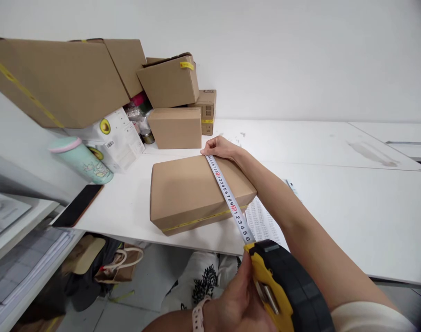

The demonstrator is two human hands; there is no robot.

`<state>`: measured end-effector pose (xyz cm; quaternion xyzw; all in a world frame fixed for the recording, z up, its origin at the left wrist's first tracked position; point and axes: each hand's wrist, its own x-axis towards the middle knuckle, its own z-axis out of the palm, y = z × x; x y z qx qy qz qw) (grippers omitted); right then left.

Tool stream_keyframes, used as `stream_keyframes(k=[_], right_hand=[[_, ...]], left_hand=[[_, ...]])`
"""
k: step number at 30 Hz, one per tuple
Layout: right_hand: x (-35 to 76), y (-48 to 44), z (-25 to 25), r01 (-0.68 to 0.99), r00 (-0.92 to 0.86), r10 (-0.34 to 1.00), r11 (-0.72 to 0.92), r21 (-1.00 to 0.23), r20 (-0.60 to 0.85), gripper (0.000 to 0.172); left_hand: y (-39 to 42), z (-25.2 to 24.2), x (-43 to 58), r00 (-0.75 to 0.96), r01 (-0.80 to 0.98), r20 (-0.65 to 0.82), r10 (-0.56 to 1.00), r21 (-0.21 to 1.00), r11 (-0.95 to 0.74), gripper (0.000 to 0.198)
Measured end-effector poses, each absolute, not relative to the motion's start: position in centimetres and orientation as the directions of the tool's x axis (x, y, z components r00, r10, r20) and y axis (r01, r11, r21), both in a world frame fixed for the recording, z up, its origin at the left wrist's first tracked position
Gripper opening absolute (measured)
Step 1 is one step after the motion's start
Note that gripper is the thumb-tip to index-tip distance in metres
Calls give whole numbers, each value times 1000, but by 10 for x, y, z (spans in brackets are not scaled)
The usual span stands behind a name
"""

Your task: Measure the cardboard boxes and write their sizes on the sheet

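Observation:
A yellow-and-black tape measure (283,286) sits in my left hand (238,299), at the lower right, with the fingers closed round its case. From it the metal blade (227,193) runs out over the top of a closed cardboard box (183,189). At the box's far edge, my right hand (219,146) pinches the free end of the blade. The box lies flat near the table's front edge, and yellow tape runs along its near side. The blade slants across its right half and rises off it at the near edge.
Several cardboard boxes (176,129) are stacked at the back left. A mint tumbler (82,159), white avocado-print cartons (122,143) and a dark phone (78,206) lie at the left. A printed sheet (262,221) lies partly under my right arm. Bags (118,267) are below the table.

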<state>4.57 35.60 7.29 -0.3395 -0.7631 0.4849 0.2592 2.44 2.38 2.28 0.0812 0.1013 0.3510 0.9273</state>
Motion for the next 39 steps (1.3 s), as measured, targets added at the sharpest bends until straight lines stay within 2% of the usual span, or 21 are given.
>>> stream_keyframes(k=[3,9,14,19,21,24,26,28,31,33,35,37,39], right_hand=[[46,356,72,260,-635,768,311,-914,80,38],[46,356,71,252,-633,770,307,-918,84,38],[46,352,74,266,-618,782,305,-914,81,39],[47,352,72,276,-605,793,294,-915,73,45],[47,352,73,266,-599,796,295,-918,83,47],[53,348,88,187,-547,820,315,-930,168,48],[64,341,106,93,-431,860,343,-935,273,50],[83,328,125,19,-272,893,376,-926,358,53],[124,299,129,15,-104,913,398,-917,394,53],[151,276,108,53,-27,937,349,-935,348,50],[171,251,73,93,-1,973,230,-969,231,50],[180,227,36,125,-49,993,110,-986,105,55],[179,205,11,122,-137,991,26,-992,9,59]], left_hand=[[26,18,25,697,-694,-89,712,166,700,58],[30,14,23,661,-735,7,751,212,645,68],[28,17,19,660,-733,-40,750,182,655,59],[30,28,17,595,-782,-130,793,134,609,30],[35,30,16,599,-774,-150,787,145,617,25],[41,27,7,572,-773,-149,807,230,591,31],[37,26,-8,508,-780,-146,849,338,526,37],[26,29,-33,377,-766,-114,919,520,378,37],[0,38,-82,11,-592,-23,1000,805,26,25],[-16,40,-115,-259,-487,-27,966,867,-107,22],[-24,36,-140,-413,-473,-113,904,875,-107,17],[-23,27,-156,-460,-517,-239,855,855,-40,19],[-14,19,-162,-439,-564,-349,828,824,48,30]])
